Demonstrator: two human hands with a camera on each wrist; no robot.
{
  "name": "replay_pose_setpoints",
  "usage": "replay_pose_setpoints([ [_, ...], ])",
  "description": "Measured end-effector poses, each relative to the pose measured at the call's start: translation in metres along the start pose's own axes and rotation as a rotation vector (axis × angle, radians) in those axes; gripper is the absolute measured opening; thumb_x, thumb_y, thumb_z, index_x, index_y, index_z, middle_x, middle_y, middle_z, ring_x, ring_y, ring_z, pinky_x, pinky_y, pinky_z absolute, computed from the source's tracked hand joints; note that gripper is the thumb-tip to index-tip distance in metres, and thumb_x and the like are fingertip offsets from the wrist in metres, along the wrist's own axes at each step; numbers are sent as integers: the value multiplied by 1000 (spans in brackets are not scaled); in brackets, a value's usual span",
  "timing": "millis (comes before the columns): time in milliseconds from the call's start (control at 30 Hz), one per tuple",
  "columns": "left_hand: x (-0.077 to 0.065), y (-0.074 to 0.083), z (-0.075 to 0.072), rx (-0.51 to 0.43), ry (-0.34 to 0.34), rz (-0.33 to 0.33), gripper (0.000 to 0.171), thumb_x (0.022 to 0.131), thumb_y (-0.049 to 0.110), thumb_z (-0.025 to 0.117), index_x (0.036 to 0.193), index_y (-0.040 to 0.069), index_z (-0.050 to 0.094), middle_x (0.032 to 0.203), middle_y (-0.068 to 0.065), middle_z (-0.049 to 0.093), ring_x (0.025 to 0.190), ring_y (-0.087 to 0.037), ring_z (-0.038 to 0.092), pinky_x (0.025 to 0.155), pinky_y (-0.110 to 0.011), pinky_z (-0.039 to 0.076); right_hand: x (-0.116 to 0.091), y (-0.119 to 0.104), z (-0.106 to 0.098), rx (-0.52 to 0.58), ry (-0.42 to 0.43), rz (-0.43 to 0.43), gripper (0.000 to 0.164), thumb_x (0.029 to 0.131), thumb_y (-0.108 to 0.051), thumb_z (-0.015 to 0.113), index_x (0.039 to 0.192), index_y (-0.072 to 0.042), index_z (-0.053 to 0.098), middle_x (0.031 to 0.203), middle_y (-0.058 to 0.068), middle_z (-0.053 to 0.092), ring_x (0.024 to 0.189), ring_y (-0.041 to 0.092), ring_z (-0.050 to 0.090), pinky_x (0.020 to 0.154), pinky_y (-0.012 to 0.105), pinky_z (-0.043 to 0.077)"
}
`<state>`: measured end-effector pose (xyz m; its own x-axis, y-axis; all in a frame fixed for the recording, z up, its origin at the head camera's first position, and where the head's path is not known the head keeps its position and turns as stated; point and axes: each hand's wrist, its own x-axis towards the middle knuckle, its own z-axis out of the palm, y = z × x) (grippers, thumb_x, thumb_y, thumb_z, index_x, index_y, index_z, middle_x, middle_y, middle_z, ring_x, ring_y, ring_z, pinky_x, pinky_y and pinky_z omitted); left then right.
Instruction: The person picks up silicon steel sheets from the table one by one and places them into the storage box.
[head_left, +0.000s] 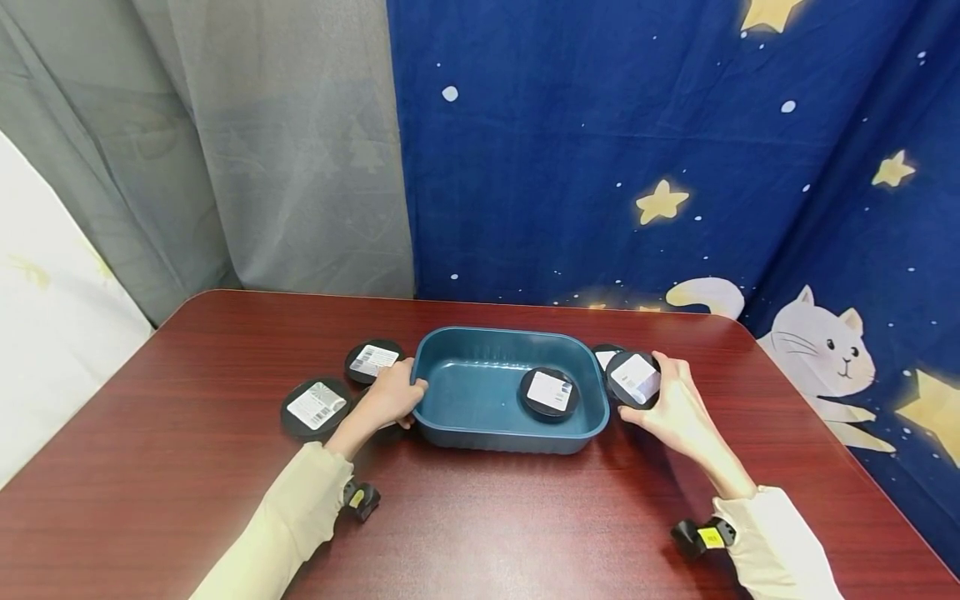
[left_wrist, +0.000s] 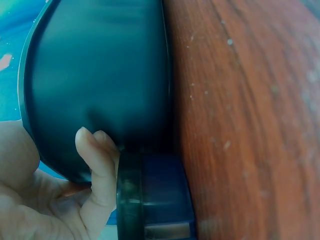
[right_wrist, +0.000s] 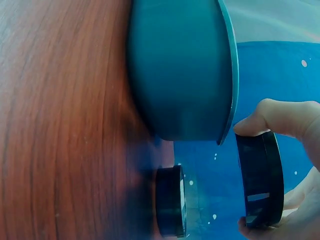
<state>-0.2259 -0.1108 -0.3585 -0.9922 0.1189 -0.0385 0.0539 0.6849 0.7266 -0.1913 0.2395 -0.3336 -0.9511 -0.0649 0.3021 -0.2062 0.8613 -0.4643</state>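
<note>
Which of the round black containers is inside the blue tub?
The container near the right end of the tub; it alone sits inside. The right hand holds another, and the rest are on the table.

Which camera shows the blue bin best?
The head view: it shows nearly the whole blue bin, inside included, with the left hand gripping one end. Each wrist view shows only part of the bin's outer wall.

Cream sleeves bear black wrist cameras with yellow labels.
</note>
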Motion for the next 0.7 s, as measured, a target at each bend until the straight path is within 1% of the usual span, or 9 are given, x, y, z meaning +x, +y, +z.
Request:
replay_pose_setpoints([
  [133,0,1,0,-1,-5,-5,39,83,4,43,119,-11,42,67,-17,56,33,-11,51,35,-24,46,2,-3,1,17,6,-6,81,62,-17,75,123,14,30,109,31,38,92,39,44,79,48,40],
  [333,-1,1,-1,-8,-4,-6,39,84,4,43,120,-11,42,67,-17,56,33,-12,51,35,-25,46,4,-8,4,37,-3,-18,81,62,-21,76,122,12,31,108,27,39,92,37,45,78,47,40],
  [700,-1,1,-1,-12,-1,-2,38,82,4,43,118,-11,44,67,-17,56,33,-12,50,35,-25,46,9,-21,8,35,-27,-36,84,63,-20,75,126,13,29,110,28,40,93,37,47,79,47,42],
])
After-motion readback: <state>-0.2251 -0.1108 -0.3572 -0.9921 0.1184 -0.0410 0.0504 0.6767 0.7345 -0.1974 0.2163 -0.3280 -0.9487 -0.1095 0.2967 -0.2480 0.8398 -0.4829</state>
